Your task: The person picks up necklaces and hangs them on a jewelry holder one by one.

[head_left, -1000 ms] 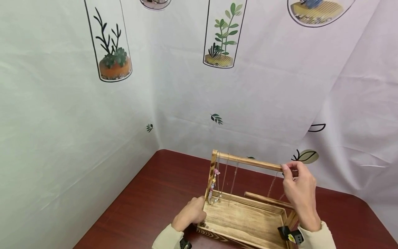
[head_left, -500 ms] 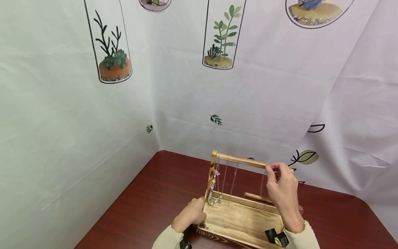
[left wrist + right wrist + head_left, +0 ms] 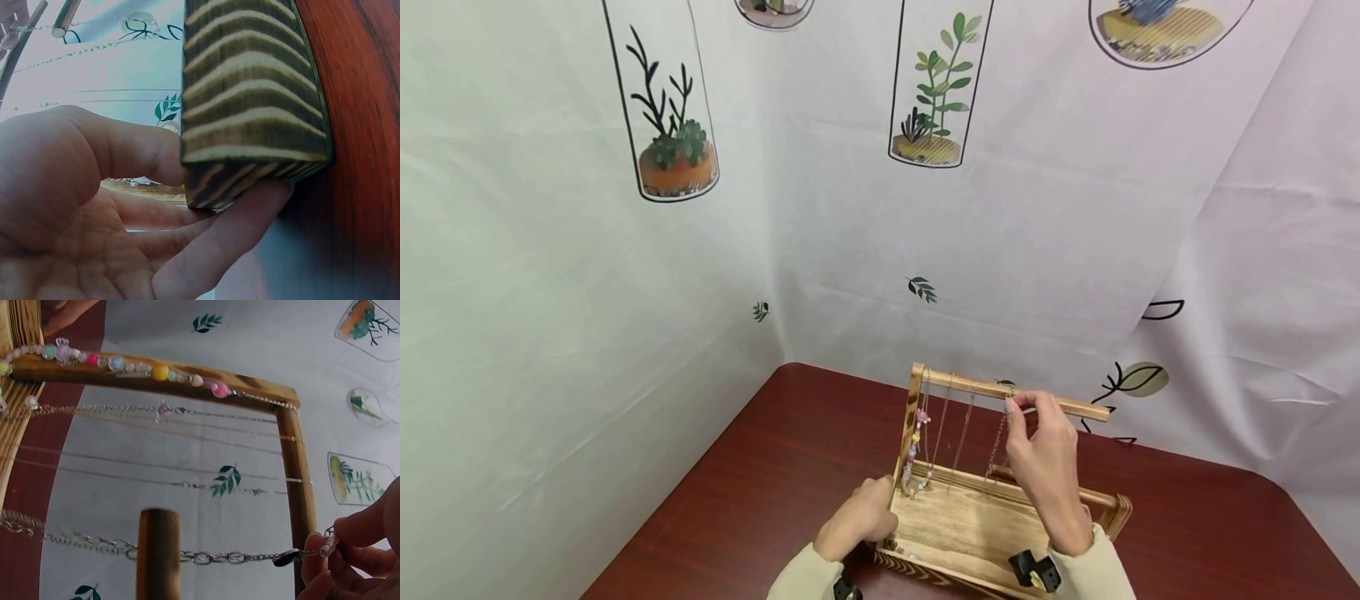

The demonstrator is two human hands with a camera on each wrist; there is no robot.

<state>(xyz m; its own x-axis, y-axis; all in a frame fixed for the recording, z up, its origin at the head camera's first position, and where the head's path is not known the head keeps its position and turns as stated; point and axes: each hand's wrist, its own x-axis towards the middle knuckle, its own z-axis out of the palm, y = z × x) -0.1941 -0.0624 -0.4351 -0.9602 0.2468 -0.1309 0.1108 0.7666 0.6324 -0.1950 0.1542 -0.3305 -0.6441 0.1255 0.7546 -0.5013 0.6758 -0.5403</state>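
A wooden jewelry stand has a shallow tray [image 3: 958, 521] and a raised top bar [image 3: 1086, 410] on a left post. My left hand [image 3: 861, 510] holds the tray's front left corner; the left wrist view shows thumb and fingers around its striped wooden wall [image 3: 253, 94]. At the top bar, my right hand [image 3: 1043, 442] pinches the end of a silver chain necklace [image 3: 215, 557], which is looped over the bar and hangs down. A small dark oval piece [image 3: 287, 557] sits on this chain near the fingertips. To its left hang a colorful beaded necklace [image 3: 160, 372] and several thin chains [image 3: 219, 427].
Behind the top bar is a lower wooden bar [image 3: 1099, 497], partly hidden by the right forearm. Small brownish pieces [image 3: 891, 545] lie in the tray's front left corner. The stand rests on a dark red table [image 3: 737, 475], with a printed white curtain [image 3: 835, 250] behind.
My right hand has slid the silver chain leftward along the top bar, from near its right end to about its middle. The bar's right end is now uncovered. My left hand stays put.
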